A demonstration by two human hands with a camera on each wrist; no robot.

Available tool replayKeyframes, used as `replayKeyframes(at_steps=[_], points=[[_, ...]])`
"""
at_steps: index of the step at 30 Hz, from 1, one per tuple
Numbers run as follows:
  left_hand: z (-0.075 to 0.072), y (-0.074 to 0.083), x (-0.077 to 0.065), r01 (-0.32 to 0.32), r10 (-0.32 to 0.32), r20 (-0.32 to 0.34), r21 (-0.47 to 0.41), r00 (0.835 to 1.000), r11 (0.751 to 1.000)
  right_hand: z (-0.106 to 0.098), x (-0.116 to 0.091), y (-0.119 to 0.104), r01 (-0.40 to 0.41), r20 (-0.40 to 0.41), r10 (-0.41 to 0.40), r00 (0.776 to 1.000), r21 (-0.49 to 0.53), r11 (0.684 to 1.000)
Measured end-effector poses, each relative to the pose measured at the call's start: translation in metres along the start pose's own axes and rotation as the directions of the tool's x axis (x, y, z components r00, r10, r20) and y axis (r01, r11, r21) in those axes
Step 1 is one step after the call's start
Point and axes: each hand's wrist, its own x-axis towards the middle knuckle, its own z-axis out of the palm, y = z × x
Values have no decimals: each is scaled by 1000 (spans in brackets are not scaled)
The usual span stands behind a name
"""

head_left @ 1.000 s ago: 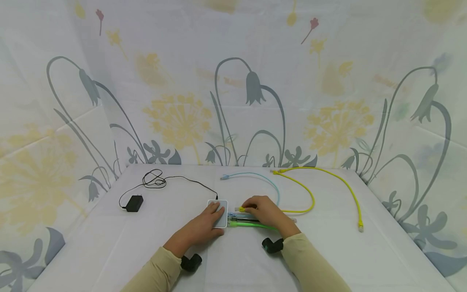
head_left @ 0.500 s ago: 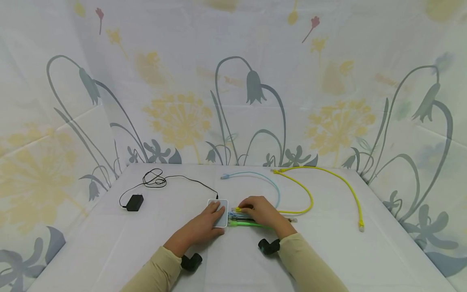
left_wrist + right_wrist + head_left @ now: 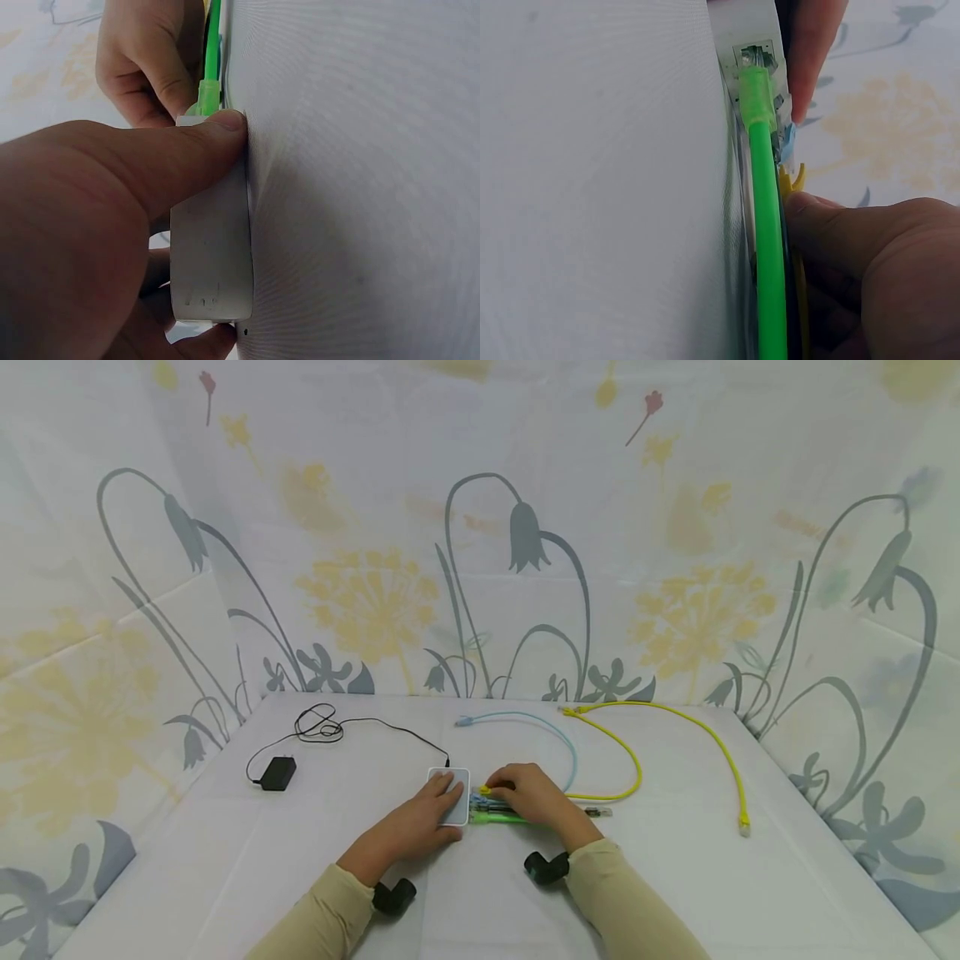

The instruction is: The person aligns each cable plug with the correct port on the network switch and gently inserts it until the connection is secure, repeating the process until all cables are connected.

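A small white network switch lies flat on the white table. My left hand holds it, fingers spread over the top and thumb pressed against the near edge. Between thumb and fingers, my right hand pinches the plug end of a yellow Ethernet cable, close to the switch's right side. A green Ethernet cable has its plug at the nearest port. Beside it, black and light blue cables run from the same side, partly hidden under the right hand.
Left of the switch lies a black power adapter; its thin cord runs to the switch's back. A pale blue cable curves behind the right hand. Another yellow cable arcs at right. A floral cloth hangs behind.
My right hand has moved left with the yellow plug, bringing it up close to the switch's side. The left hand has stayed on the switch.
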Motion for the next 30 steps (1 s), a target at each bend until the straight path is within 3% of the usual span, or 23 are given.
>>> replayKeyframes(at_steps=[30], points=[[-3,1,1,-7,7,3,-1,1000,1000,7,6,-3,17,-3,-17,1000,-13,1000]])
